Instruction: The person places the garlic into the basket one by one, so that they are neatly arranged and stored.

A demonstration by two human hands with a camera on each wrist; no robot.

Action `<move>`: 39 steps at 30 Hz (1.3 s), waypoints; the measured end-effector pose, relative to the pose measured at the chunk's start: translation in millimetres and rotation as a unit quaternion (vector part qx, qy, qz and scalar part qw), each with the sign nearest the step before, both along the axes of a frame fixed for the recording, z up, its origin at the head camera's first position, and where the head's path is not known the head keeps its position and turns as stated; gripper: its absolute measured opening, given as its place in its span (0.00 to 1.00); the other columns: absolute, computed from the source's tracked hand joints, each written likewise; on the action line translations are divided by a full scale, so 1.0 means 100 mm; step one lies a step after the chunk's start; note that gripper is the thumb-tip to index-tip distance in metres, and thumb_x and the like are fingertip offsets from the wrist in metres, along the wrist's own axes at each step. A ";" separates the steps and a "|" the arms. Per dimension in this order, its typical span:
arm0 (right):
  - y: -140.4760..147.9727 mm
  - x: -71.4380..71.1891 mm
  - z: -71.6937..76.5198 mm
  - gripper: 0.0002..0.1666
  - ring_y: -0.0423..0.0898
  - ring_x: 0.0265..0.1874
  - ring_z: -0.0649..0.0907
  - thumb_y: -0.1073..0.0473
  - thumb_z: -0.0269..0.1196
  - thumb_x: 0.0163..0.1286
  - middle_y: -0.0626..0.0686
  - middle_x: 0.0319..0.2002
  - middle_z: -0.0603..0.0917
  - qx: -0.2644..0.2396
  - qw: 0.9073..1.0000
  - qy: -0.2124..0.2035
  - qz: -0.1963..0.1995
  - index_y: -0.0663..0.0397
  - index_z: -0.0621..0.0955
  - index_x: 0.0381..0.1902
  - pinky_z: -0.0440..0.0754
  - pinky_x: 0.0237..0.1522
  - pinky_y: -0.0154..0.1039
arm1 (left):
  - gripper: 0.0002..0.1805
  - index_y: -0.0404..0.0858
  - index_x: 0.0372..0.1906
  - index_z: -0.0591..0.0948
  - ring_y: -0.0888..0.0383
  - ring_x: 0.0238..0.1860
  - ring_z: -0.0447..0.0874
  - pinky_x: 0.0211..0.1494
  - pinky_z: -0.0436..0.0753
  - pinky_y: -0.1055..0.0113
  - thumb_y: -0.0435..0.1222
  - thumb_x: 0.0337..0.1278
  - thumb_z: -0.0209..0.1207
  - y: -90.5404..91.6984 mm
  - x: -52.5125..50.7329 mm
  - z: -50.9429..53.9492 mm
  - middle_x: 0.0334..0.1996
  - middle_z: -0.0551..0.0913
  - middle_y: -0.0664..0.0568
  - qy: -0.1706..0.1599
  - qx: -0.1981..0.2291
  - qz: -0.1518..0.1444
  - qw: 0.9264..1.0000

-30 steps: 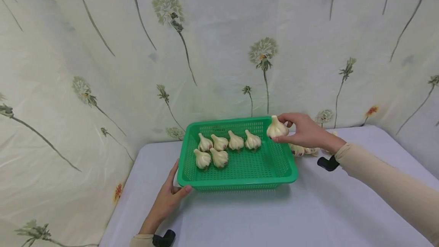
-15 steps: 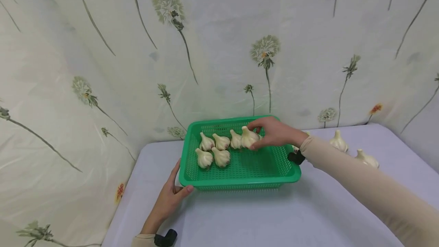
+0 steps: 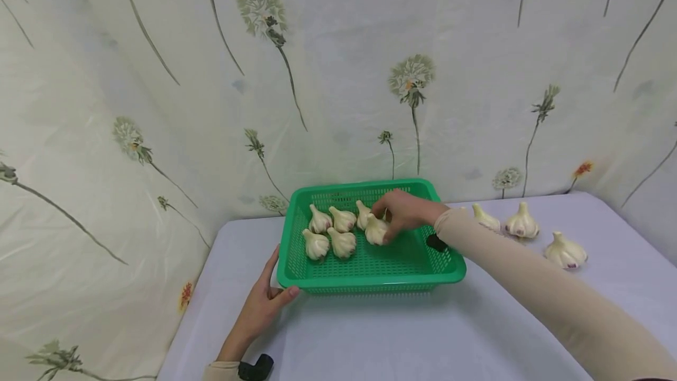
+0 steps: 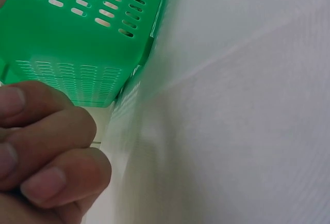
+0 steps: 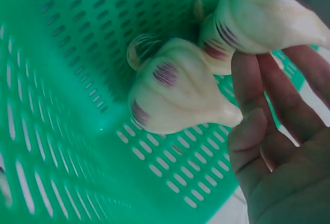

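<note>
My right hand [image 3: 406,211] pinches a garlic bulb [image 3: 376,231] low inside the green plastic basket [image 3: 370,280]. In the right wrist view, the held garlic bulb [image 5: 258,20] is between thumb and fingers, and another garlic bulb [image 5: 172,92] lies beside it on the basket floor. Several more bulbs sit in the basket's left and back part; one bulb [image 3: 362,214] is partly covered by the held one. My left hand [image 3: 259,304] holds the basket's front left corner, thumb at the front and index along the side. In the left wrist view its other fingers [image 4: 56,136] are curled.
Right of the basket, several garlic bulbs lie on the white-covered table [image 3: 381,340], among them a nearer bulb [image 3: 566,251] and a bulb farther back [image 3: 522,222]; my right sleeve [image 3: 518,275] hides part of that area. A flower-patterned curtain [image 3: 338,75] hangs behind the table.
My right hand has carried the garlic bulb from above the basket's right rim leftwards and down into it. My left hand has stayed on the corner.
</note>
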State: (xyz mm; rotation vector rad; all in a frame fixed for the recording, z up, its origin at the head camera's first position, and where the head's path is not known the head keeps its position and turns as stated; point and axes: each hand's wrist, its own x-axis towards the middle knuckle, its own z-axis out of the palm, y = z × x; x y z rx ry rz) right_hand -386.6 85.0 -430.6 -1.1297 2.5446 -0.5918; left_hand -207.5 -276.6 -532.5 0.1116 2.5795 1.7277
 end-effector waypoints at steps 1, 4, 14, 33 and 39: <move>-0.01 -0.01 -0.02 0.28 0.48 0.45 0.87 0.56 0.83 0.57 0.52 0.52 0.90 0.002 1.000 0.000 0.003 0.49 0.88 0.56 0.86 0.46 0.44 | 0.52 0.65 0.87 0.48 0.65 0.15 0.57 0.20 0.59 0.71 0.46 0.70 0.68 0.00 0.00 0.00 0.14 0.63 0.60 0.000 0.000 -0.001 1.000; -0.04 -0.02 -0.06 0.30 0.47 0.43 0.87 0.56 0.83 0.57 0.52 0.51 0.90 0.010 1.000 -0.004 0.003 0.50 0.87 0.58 0.86 0.45 0.43 | 0.52 0.65 0.87 0.49 0.65 0.15 0.57 0.20 0.59 0.72 0.47 0.70 0.68 0.00 0.00 0.01 0.14 0.63 0.60 -0.001 -0.001 0.000 1.000; -0.09 -0.03 -0.17 0.28 0.43 0.39 0.86 0.48 0.86 0.53 0.49 0.44 0.89 0.020 1.000 0.005 -0.011 0.48 0.89 0.49 0.86 0.45 0.43 | 0.52 0.63 0.87 0.49 0.65 0.14 0.57 0.19 0.59 0.71 0.46 0.69 0.69 -0.01 0.01 0.01 0.13 0.63 0.60 -0.001 0.002 0.001 1.000; -0.15 0.06 -0.24 0.24 0.42 0.34 0.84 0.44 0.84 0.54 0.48 0.36 0.87 0.027 0.998 0.053 0.004 0.53 0.84 0.33 0.83 0.44 0.44 | 0.52 0.65 0.86 0.50 0.65 0.14 0.57 0.19 0.59 0.70 0.44 0.69 0.70 -0.01 0.01 0.02 0.13 0.63 0.60 -0.004 0.018 -0.006 1.000; -0.15 0.05 -0.24 0.28 0.53 0.51 0.89 0.42 0.84 0.53 0.51 0.49 0.90 0.041 0.998 0.053 -0.005 0.46 0.88 0.47 0.86 0.54 0.50 | 0.52 0.65 0.86 0.50 0.65 0.14 0.57 0.19 0.59 0.71 0.44 0.69 0.69 -0.01 0.00 0.01 0.13 0.63 0.60 -0.005 0.018 -0.006 1.000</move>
